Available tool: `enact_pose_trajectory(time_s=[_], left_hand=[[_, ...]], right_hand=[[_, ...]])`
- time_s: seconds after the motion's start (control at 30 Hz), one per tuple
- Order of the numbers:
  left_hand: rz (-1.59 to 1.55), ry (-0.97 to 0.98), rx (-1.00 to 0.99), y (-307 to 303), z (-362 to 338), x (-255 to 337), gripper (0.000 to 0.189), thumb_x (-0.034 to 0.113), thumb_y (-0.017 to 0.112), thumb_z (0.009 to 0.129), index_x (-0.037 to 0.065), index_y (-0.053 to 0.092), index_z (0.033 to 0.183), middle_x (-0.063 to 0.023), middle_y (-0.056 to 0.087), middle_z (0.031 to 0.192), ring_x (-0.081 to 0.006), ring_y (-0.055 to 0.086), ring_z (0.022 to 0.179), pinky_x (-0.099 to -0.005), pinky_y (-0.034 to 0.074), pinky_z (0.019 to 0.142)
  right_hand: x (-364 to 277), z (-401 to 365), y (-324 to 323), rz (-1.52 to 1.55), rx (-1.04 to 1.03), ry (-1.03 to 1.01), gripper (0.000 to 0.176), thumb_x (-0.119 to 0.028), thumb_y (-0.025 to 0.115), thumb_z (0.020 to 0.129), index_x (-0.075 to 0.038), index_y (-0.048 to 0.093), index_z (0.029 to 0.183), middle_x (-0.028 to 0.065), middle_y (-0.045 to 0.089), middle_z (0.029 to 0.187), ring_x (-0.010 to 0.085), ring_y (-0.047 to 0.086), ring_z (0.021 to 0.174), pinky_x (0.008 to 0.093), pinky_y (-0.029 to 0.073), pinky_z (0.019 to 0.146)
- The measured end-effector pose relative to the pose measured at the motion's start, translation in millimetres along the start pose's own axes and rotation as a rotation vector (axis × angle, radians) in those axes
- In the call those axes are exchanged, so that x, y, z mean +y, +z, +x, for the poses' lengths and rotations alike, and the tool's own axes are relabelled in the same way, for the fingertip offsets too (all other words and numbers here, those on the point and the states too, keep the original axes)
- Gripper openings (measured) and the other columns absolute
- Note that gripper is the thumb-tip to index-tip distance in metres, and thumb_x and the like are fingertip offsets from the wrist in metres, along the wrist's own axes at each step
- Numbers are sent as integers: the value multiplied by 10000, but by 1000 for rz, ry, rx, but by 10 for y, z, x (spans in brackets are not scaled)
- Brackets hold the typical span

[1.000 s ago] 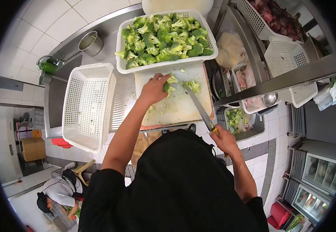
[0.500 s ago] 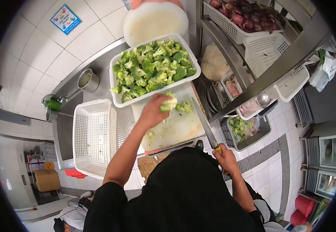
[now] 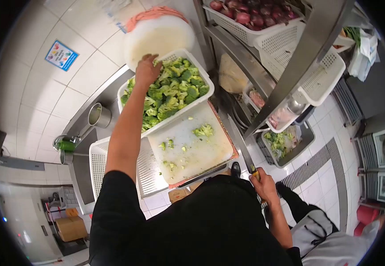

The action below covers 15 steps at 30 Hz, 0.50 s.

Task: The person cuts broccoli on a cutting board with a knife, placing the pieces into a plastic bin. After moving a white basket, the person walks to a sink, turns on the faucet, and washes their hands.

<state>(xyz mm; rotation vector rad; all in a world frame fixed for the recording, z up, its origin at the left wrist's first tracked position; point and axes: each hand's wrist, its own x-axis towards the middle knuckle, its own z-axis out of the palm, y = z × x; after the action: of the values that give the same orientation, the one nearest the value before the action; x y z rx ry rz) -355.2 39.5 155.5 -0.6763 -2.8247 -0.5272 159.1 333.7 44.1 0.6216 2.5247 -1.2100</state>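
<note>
Broccoli florets (image 3: 174, 95) under left hand (image 3: 147, 70): light, brittle, judge stem-grab best; finger closure unclear; right hand (image 3: 265, 186) fisted round knife (image 3: 241, 142).

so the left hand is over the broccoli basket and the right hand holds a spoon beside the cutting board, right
Not quite. The head view shows the right hand holding a knife, not a spoon. The rest is right: the left hand is over the broccoli basket, and the knife is beside the cutting board.
</note>
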Motion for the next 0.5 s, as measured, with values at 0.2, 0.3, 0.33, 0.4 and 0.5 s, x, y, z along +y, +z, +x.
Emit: enact_pose_trajectory(time_s=[0.2, 0.3, 0.33, 0.4, 0.5], left_hand=[[-179, 427, -310, 449, -1472, 1253, 445, 168, 705, 870, 180, 657, 1312, -117, 655, 1218, -345, 663, 1071, -468, 567, 903], [-108, 258, -485, 843, -1960, 1213, 553, 157, 698, 862, 235, 589, 1398, -112, 578, 1365, -347, 594, 1223, -450, 516, 1020], [-95, 235, -535, 936, -2083, 1156, 578, 158, 693, 853, 239, 565, 1411, -128, 541, 1378, -358, 585, 1221, -453, 516, 1020], [-166, 216, -556, 1264, -2304, 932, 563, 168, 692, 836, 226, 576, 1384, -166, 571, 1295, -374, 598, 1185, -453, 505, 1036], [-179, 188, -422, 1567, -2622, 828, 502, 179, 688, 838, 202, 617, 1335, -184, 624, 1190, -381, 618, 1147, -453, 495, 1043]], right_hand=[[133, -25, 47, 79, -47, 107, 412, -383, 648, 960, -48, 590, 1193, 296, 693, 831, 515, 675, 861, 576, 517, 760], [121, 64, 25, -21, 18, -13, 404, -387, 646, 961, -52, 588, 1179, 292, 691, 824, 516, 673, 846, 577, 515, 748], [92, 101, -1, -28, 3, -13, 398, -389, 646, 962, -59, 586, 1176, 286, 692, 822, 515, 670, 838, 578, 513, 742], [20, 171, -31, -44, -18, -1, 393, -392, 645, 962, -67, 584, 1173, 281, 693, 819, 515, 668, 830, 579, 511, 736], [-44, 195, -121, -47, 26, -69, 381, -392, 649, 964, -90, 577, 1183, 264, 698, 824, 492, 675, 834, 569, 512, 728]])
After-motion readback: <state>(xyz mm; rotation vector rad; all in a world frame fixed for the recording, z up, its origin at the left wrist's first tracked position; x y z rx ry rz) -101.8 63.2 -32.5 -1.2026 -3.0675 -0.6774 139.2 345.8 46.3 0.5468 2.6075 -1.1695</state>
